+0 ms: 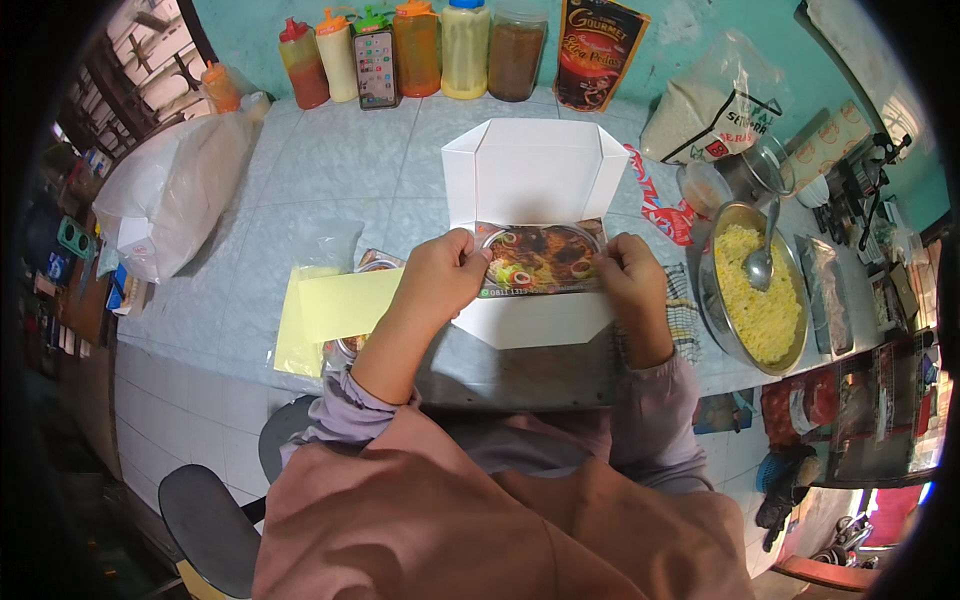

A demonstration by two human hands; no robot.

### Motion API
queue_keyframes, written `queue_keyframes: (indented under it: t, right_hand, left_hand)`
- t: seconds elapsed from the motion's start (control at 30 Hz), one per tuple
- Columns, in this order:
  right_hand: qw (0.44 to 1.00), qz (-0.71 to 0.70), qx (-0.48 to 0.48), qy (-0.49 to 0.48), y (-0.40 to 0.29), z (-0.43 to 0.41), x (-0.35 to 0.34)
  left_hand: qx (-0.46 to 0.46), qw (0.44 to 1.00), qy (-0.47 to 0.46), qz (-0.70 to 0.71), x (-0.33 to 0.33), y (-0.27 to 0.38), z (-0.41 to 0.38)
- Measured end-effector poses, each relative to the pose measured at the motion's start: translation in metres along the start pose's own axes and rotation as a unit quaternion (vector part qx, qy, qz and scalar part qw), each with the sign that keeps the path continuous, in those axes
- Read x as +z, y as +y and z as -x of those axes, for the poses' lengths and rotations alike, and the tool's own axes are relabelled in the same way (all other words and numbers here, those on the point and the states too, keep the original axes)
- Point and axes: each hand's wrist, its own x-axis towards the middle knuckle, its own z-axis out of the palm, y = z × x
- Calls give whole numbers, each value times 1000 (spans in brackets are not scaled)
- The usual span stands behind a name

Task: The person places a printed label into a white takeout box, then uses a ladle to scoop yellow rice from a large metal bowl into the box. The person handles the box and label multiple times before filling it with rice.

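A printed picture label [541,255] showing a dish of food is stretched flat between my two hands. My left hand [439,277] pinches its left edge between thumb and fingers. At the opposite edge, my right hand [639,289] grips it in the same way. Under the label lies an unfolded white cardboard box [536,169], its back flap standing up and its front flap [532,319] flat toward me. Whether the label touches the box, I cannot tell. Pale yellow paper [349,300] lies partly beneath my left forearm, over more printed labels [349,345] and a clear plastic bag [330,244].
Several sauce bottles [420,52], a phone [376,71] and a seasoning pouch [600,56] line the wall. At right are a metal bowl [705,300] of yellow rice with a spoon [759,266], a checked cloth [679,315] and a rice bag [709,112]. A white plastic bag [176,187] sits left.
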Motion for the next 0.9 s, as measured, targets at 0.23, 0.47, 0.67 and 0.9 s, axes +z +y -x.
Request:
queue_keyframes:
  t: [0.23, 0.47, 0.67, 0.9]
  right_hand:
    - [996, 76, -54, 13, -9, 9, 3]
    - [993, 113, -21, -37, -10, 7, 1]
    - [992, 121, -36, -17, -8, 11, 5]
    - [992, 118, -47, -17, -2, 11, 5]
  left_hand:
    - [30, 997, 60, -45, 3, -9, 0]
    - [19, 997, 59, -37, 3, -8, 0]
    - [114, 982, 109, -107, 9, -15, 4]
    - [114, 981, 115, -110, 14, -20, 3]
